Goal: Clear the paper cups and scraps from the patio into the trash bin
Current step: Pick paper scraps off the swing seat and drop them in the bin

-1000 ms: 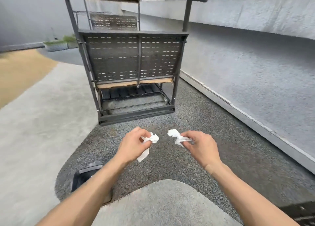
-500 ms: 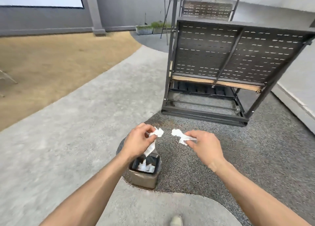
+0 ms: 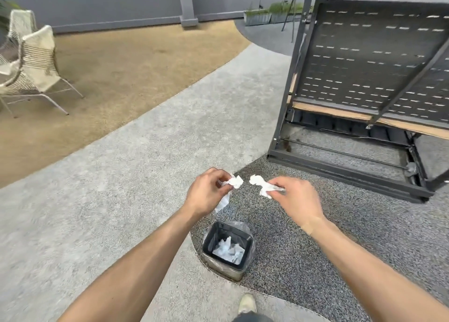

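Person is turning left toward the trash bin point(image 3: 228, 248): a second ago it was barely at frame edge, now it's sitting on the ground below and between both forearms, liner already holding white scraps. Left hand point(image 3: 206, 195) is pinching shut on a crumpled paper scrap point(image 3: 230, 188), right hand point(image 3: 291, 200) is pinching a second crumpled scrap point(image 3: 261, 186), same grips as before, both held up ahead of the bin. Judging by that, the drop is coming next; no paper cups in view.

Crumpled white scraps point(image 3: 235, 182) (more in bin point(image 3: 250, 241))
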### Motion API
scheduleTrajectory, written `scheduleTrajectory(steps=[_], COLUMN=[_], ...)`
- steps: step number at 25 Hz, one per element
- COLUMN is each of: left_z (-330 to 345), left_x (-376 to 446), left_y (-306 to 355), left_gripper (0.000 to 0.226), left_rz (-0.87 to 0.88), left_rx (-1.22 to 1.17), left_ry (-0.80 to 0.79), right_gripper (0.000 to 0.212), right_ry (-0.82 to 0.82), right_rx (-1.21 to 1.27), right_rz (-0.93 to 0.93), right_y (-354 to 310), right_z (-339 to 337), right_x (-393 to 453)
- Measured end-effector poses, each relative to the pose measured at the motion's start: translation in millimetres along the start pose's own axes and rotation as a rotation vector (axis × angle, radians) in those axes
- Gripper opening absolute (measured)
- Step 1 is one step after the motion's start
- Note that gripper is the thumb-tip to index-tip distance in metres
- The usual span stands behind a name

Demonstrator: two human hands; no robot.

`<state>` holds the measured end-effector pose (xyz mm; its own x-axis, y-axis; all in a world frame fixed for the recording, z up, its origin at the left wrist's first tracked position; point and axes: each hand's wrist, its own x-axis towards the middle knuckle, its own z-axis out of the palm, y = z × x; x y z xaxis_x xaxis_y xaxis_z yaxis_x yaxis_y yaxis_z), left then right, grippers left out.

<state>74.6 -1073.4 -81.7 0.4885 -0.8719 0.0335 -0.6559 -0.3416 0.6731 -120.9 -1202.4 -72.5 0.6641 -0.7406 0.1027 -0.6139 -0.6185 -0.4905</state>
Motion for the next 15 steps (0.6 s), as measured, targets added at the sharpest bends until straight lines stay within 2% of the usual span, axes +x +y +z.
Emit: scheduleTrajectory(steps=[8,15], left_z=[25,76], left_x=[74,115], left_y=[-39,-123], left_gripper=[0.016,0.026], left_rz=[-0.108,-0.200], left_rx=[0.006,-0.014], left_ry=[-0.020,-0.090], right_gripper=[0.023,0.030], right_ry=[-0.128,-0.254], right_rx=[0.115,0.096], right_rz=[0.032,0.171], right_y=[29,68], right_z=[45,143], right_x=[81,107])
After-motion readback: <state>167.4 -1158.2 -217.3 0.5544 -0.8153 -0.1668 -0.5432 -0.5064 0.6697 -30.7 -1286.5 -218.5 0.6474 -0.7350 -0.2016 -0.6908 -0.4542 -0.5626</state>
